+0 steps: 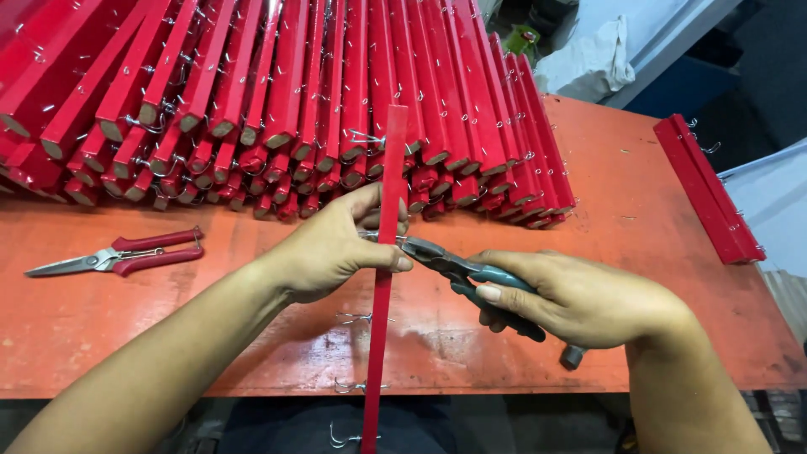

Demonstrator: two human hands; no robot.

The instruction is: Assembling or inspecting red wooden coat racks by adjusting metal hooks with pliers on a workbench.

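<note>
The head view looks down on an orange-red worktop point(639, 210) with both hands meeting near the middle of the frame. The left hand point(336, 248) is closed around a long red painted slat point(385, 277), thumb and fingers pinching it from either side so that it stands nearly vertical in the picture, its far end reaching toward the stack at the top and its near end running off the bottom edge past the worktop's front. Held this way, the slat's side faces the tool and its small wire hooks point(353, 318) stick out to the left, free of the grip. The right hand point(580, 298) is wrapped tight around the teal handles of a pair of pliers point(458, 269), whose nose points left and meets the slat just beside the left thumb; whether the nose grips a wire there is too small to tell. Across the upper left and centre lies a large fanned pile of red slats point(277, 101), cut ends toward the person, within easy reach of the left hand. At centre left, well apart from both hands, red-handled snips point(118, 255) rest flat on the worktop. At the right edge a few more red slats point(710, 189) lie set apart from the main pile.
</note>
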